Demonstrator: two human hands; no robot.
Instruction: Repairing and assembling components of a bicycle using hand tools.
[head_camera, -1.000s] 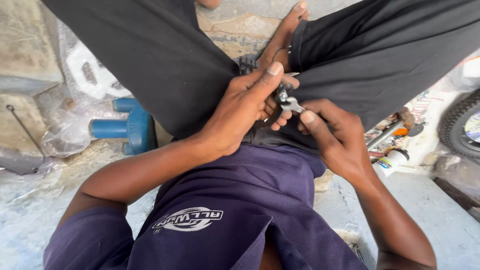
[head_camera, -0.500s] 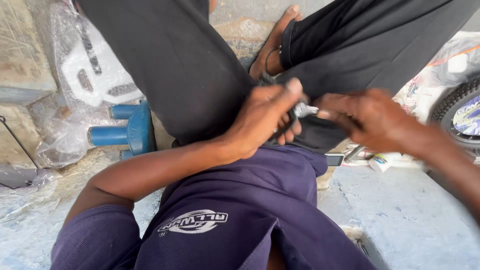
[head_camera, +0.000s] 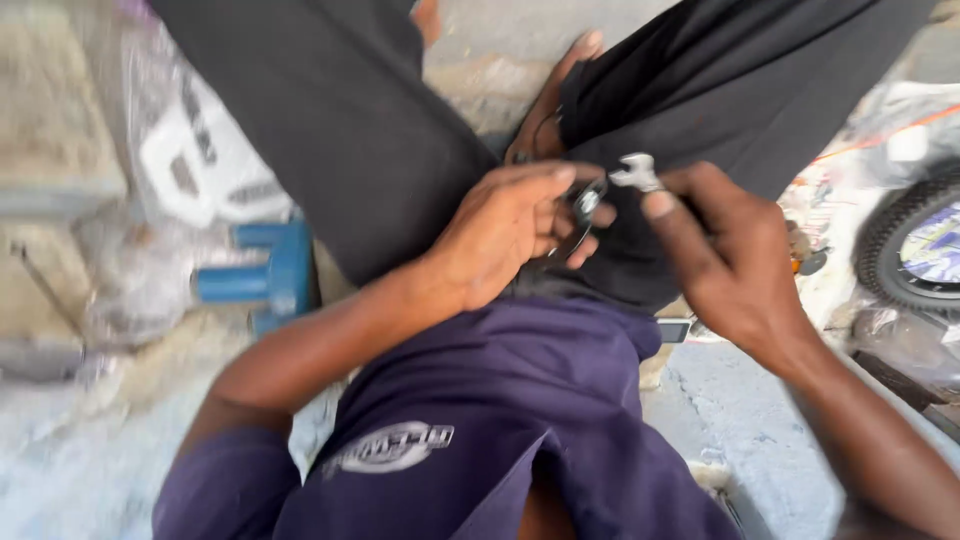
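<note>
A small dark metal part (head_camera: 583, 205), round and blurred by motion, is gripped in the left hand (head_camera: 505, 235), the fingers curled together around it and the thumb laid along the top. The exact kind of part cannot be told. It is held over the lap, just in front of the black trousers (head_camera: 340, 130) of the person, between the two raised knees.

A small silver spanner (head_camera: 636, 172) is pinched in the right hand (head_camera: 725, 255), its open head pointed to the left and brought close to the dark part; whether the two are touching cannot be told. The fingers of the right hand are closed on the shank of the spanner, which is hidden behind the fingertips.

A bare foot (head_camera: 548, 105) is seen beyond the hands, tucked against the trouser leg. A dark purple shirt (head_camera: 500, 420) with a pale printed badge fills the lower middle of the view.

On the concrete floor (head_camera: 740, 400) to the left, a blue plastic fitting (head_camera: 262, 275) is lain beside crumpled clear plastic sheeting (head_camera: 140, 280). To the right, a knobbly tyre (head_camera: 885, 250) on a wheel is seen at the edge, well apart from the hands, with small blurred objects scattered near it.
</note>
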